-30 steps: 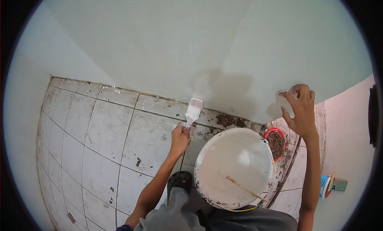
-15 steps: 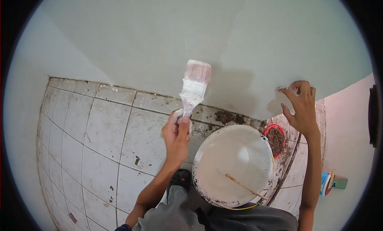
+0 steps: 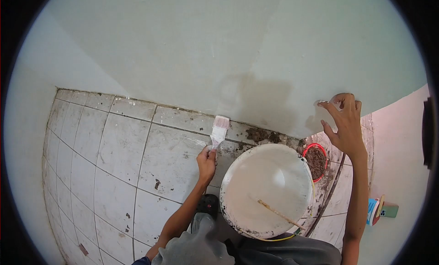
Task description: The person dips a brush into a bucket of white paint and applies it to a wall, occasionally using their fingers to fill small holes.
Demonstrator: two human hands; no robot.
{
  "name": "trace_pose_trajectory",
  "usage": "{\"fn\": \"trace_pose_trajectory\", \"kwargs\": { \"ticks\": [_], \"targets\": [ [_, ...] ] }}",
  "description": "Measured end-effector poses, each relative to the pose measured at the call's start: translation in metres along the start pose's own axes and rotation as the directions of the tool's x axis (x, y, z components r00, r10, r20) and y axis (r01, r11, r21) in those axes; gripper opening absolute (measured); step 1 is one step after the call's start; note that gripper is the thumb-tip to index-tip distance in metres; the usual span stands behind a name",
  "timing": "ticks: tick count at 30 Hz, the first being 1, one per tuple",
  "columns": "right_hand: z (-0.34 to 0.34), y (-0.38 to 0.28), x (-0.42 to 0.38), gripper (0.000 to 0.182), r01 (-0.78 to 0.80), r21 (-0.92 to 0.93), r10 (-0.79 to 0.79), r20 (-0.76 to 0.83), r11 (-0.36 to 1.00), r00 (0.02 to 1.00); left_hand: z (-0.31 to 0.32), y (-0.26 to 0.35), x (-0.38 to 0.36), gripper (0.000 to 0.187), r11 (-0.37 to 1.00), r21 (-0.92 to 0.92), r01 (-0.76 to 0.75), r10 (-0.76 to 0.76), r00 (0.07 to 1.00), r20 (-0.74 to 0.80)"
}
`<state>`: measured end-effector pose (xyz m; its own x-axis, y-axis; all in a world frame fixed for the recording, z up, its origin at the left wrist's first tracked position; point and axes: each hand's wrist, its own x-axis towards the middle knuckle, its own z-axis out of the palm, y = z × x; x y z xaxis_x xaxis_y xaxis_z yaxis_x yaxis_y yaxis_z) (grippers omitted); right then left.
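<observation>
Head view, left to right: we've got grubby white floor tiles on the left, then our left hand with fingers wrapped around the handle of a paintbrush — bristles sit low, right where the pale green wall meets the floor. Just beside it there's a big white paint bucket with a stir stick lying inside. Further right, a small red bowl of dirt, and our right hand — fingers spread loose, fingertips on the wall, gripping nothing.

Paint-coated brush, bristles up, low against wall
</observation>
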<state>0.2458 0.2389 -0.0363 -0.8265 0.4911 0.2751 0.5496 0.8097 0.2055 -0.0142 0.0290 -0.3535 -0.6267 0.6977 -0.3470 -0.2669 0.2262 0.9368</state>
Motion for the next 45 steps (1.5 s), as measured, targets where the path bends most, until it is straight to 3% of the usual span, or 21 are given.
{"fn": "trace_pose_trajectory", "kwargs": {
  "ticks": [4, 7, 10, 11, 13, 19, 22, 25, 26, 30, 35, 41, 45],
  "targets": [
    [0.001, 0.001, -0.001, 0.047, -0.009, -0.004, 0.009, 0.011, 1.000, 1.000, 0.009, 0.010, 0.016, 0.017, 0.996, 0.087, 0.016, -0.015, 1.000, -0.009],
    [0.000, 0.001, 0.000, 0.047, -0.005, 0.004, 0.005, 0.009, 1.000, 1.000, 0.024, 0.047, 0.014, 0.017, 0.986, -0.062, -0.158, 0.158, 0.987, 0.000],
    [0.000, 0.001, -0.001, 0.047, -0.003, 0.004, 0.003, 0.016, 1.000, 1.000, 0.030, 0.116, -0.014, 0.016, 0.936, -0.298, -0.186, 0.198, 0.980, 0.013],
    [-0.001, 0.001, -0.001, 0.047, -0.003, -0.001, 0.003, 0.015, 1.000, 1.000, 0.028, 0.116, -0.018, 0.016, 0.942, -0.293, -0.165, 0.176, 0.984, 0.014],
    [-0.001, 0.002, -0.001, 0.048, -0.009, 0.015, 0.008, 0.022, 1.000, 1.000, 0.016, 0.112, -0.029, 0.015, 0.950, -0.286, -0.125, 0.135, 0.991, 0.016],
    [0.001, 0.001, -0.001, 0.049, -0.002, 0.007, 0.002, 0.007, 1.000, 1.000, 0.000, 0.019, -0.006, 0.014, 0.999, 0.039, 0.017, -0.016, 0.999, -0.033],
    [-0.001, 0.001, 0.000, 0.049, -0.007, -0.001, 0.007, 0.027, 1.000, 1.000, 0.016, 0.018, 0.021, 0.013, 0.986, 0.108, -0.129, 0.132, 0.991, -0.019],
    [-0.002, 0.001, -0.001, 0.049, -0.004, 0.010, 0.003, 0.035, 1.000, 0.999, 0.034, 0.095, -0.002, 0.014, 0.964, -0.252, -0.085, 0.084, 0.996, -0.015],
    [-0.002, 0.002, -0.001, 0.049, 0.001, 0.017, -0.002, 0.029, 1.000, 1.000, 0.031, 0.102, -0.007, 0.014, 0.950, -0.287, -0.123, 0.129, 0.992, -0.001],
    [-0.003, 0.001, -0.001, 0.050, -0.003, 0.006, 0.003, 0.030, 1.000, 1.000, 0.007, 0.086, -0.026, 0.014, 0.963, -0.259, -0.081, 0.080, 0.997, -0.012],
    [-0.003, -0.001, 0.000, 0.050, -0.019, 0.001, 0.019, 0.043, 1.000, 0.999, -0.014, 0.016, -0.015, 0.014, 0.990, -0.139, -0.003, -0.006, 0.998, -0.064],
    [-0.004, -0.002, 0.001, 0.049, -0.008, 0.009, 0.008, 0.033, 1.000, 0.999, -0.004, 0.008, -0.001, 0.017, 0.984, -0.115, 0.132, -0.136, 0.990, -0.027],
    [-0.005, -0.002, 0.001, 0.049, -0.021, 0.015, 0.021, 0.042, 1.000, 0.999, 0.012, -0.001, 0.029, 0.016, 0.998, -0.061, -0.008, 0.005, 0.999, -0.052]
  ]
}}
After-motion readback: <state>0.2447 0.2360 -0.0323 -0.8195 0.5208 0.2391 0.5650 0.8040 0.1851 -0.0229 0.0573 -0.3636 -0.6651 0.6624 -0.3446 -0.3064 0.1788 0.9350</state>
